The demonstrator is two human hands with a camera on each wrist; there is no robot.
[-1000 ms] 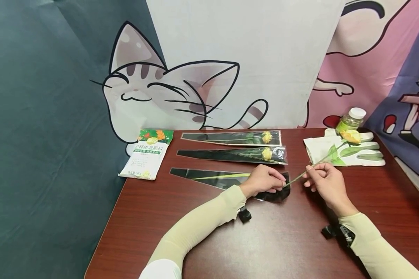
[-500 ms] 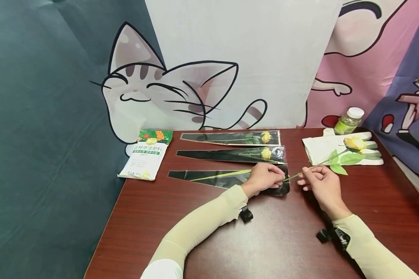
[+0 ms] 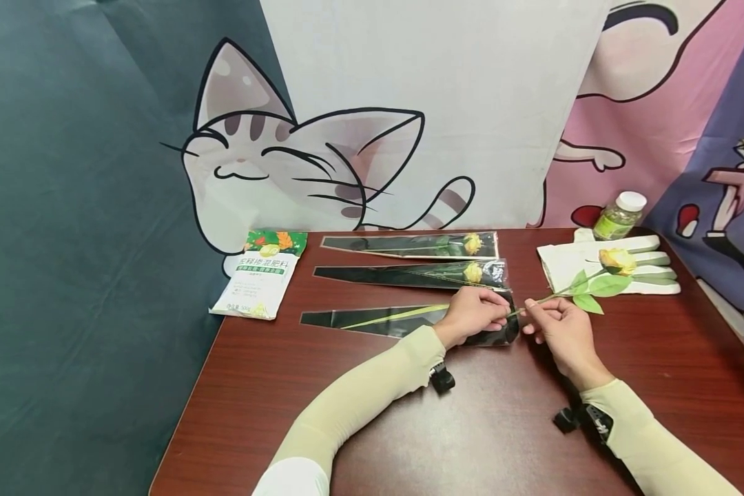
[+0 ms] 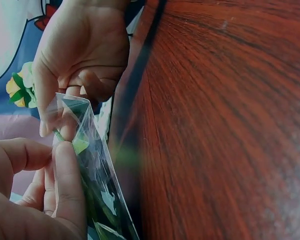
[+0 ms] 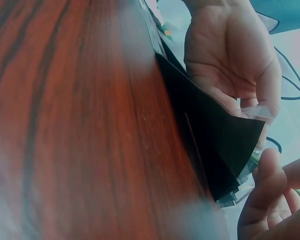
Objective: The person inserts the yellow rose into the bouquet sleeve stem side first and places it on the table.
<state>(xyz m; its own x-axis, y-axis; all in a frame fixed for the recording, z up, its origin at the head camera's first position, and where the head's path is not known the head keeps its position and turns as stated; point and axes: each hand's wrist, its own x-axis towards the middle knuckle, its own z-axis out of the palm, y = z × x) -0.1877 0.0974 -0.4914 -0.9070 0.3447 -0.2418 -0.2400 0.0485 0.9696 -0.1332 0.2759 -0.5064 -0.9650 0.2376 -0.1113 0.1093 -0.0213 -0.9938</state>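
Note:
My left hand (image 3: 474, 317) pinches the open right end of a long black-and-clear flower sleeve (image 3: 372, 321). Inside that sleeve a yellow-green strip (image 3: 403, 315) shows. Just to the right, my right hand (image 3: 564, 336) pinches the thin green stem of a yellow rose (image 3: 617, 262). Its bloom and leaves (image 3: 601, 285) point away to the right, over a glove. The stem's lower end reaches the sleeve's mouth between the two hands. Seen from the right wrist, the sleeve's dark back (image 5: 210, 130) stands lifted and spread at its mouth. Fingers partly hide the stem tip.
Two sleeves with yellow roses inside, the farther sleeve (image 3: 403, 245) and the nearer sleeve (image 3: 397, 277), lie behind. A white-and-green packet (image 3: 257, 275) is at left. White gloves (image 3: 558, 265) and a lidded jar (image 3: 620, 215) sit back right on the brown table (image 3: 459, 434).
My right hand has moved left with the rose, bringing the stem's end closer to the left fingers at the sleeve's mouth. The left hand has shifted slightly up and right, still pinching the sleeve.

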